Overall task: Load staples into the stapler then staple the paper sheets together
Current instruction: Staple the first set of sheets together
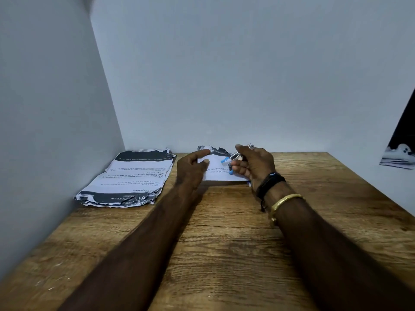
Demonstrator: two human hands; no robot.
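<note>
A small stack of printed paper sheets (219, 170) lies at the far middle of the wooden table (224, 243). My left hand (190, 169) pinches its left edge between thumb and forefinger. My right hand (253, 164) holds a small metal stapler (238, 156) with blue plastic ends, tilted over the sheets' right side. The stapler's jaws look spread apart. Whether staples are inside is hidden by my fingers.
A second pile of crumpled printed sheets (128, 178) lies at the far left, against the white side wall. The back wall stands right behind the papers. A dark printed sheet (399, 151) hangs at the right edge.
</note>
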